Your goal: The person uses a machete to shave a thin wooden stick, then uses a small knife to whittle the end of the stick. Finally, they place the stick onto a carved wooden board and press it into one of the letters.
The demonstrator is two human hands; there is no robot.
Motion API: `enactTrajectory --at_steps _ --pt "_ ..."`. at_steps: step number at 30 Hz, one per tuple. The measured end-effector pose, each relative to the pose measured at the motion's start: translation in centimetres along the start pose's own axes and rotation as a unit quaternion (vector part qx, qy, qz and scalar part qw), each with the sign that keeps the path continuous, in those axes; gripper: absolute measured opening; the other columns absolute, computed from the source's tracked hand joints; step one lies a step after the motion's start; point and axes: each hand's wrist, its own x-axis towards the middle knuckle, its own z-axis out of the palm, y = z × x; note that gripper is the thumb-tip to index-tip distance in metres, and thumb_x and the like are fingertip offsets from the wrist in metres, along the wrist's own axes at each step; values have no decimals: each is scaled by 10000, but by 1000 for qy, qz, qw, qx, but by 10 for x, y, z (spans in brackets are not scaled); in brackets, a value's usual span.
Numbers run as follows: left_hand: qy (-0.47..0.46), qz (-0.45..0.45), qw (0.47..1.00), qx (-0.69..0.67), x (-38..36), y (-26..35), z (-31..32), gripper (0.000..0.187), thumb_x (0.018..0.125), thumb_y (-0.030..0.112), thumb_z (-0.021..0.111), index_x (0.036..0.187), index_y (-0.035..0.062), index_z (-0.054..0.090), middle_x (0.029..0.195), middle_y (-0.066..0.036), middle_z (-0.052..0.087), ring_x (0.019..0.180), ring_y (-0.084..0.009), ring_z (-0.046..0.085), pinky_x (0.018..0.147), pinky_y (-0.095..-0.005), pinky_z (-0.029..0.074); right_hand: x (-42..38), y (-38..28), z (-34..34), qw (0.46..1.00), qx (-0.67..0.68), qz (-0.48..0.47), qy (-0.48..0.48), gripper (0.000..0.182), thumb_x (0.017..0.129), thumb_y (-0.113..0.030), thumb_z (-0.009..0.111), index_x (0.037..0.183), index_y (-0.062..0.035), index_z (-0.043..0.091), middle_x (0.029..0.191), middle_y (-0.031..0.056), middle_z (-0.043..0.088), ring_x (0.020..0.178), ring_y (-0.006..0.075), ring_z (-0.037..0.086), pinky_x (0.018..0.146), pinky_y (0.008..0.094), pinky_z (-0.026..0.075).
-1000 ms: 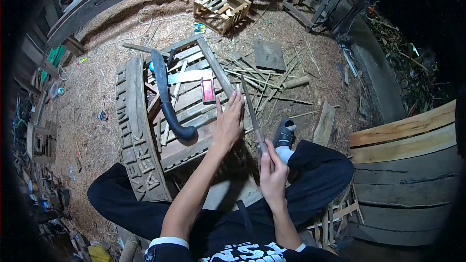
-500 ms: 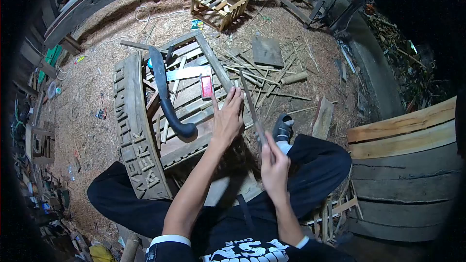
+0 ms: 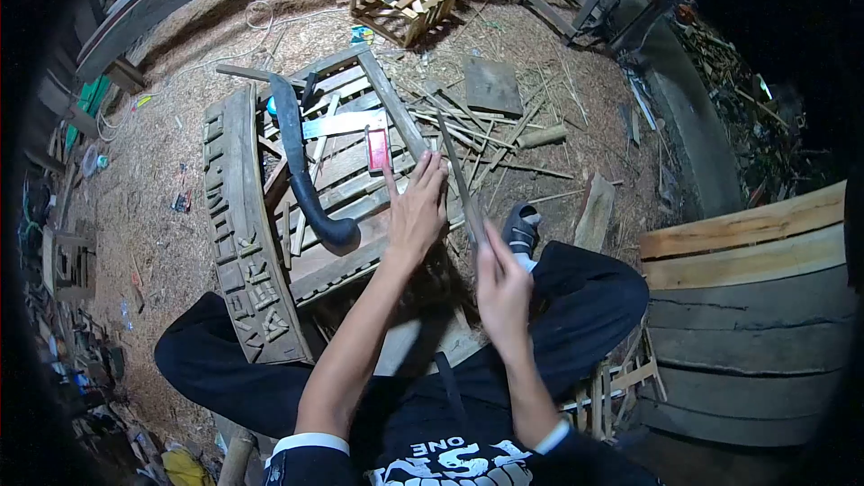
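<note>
Right hand (image 3: 502, 283): fingers curled round near end of long narrow blade (image 3: 460, 175); blade runs forward beyond grip, just beside left fingertips. Left hand (image 3: 416, 216): fingers stretched over slatted wooden frame (image 3: 393, 108), outermost near red box (image 3: 377, 151); cannot tell whether pinching anything.

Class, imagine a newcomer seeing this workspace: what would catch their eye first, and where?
Probably the dark curved blade with its black handle, lying across the slatted wooden frame. Next, perhaps, the bright red block on that frame, near the left hand. Then the long narrow tool held in the right hand.
</note>
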Motion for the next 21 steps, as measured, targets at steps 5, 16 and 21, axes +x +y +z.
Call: enactTrajectory --at_steps 5,16,21 --pt "29 15 999 10 -3 -5 9 403 979 97 572 1378 94 624 1593 -49 482 1509 -206 394 1241 -678 54 46 8 17 999 0 34 -9 419 1071 -154 516 1408 91 562 1311 279 673 1197 273 679 966 373 525" --pt "19 -3 1000 -8 -1 -3 6 397 985 132 595 1380 111 631 1570 -66 508 1497 -199 411 1229 -703 28 13 -3 1 1000 -8 -7 0 444 1079 -195 509 1394 113 562 1303 269 681 1198 269 679 1011 347 510" --pt "28 4 1000 9 -3 -1 6 420 958 102 596 1375 130 635 1587 -49 490 1510 -189 389 1230 -706 20 54 3 23 1000 4 9 0 442 1079 -179 519 1406 116 544 1248 264 706 1144 211 687 967 331 524"
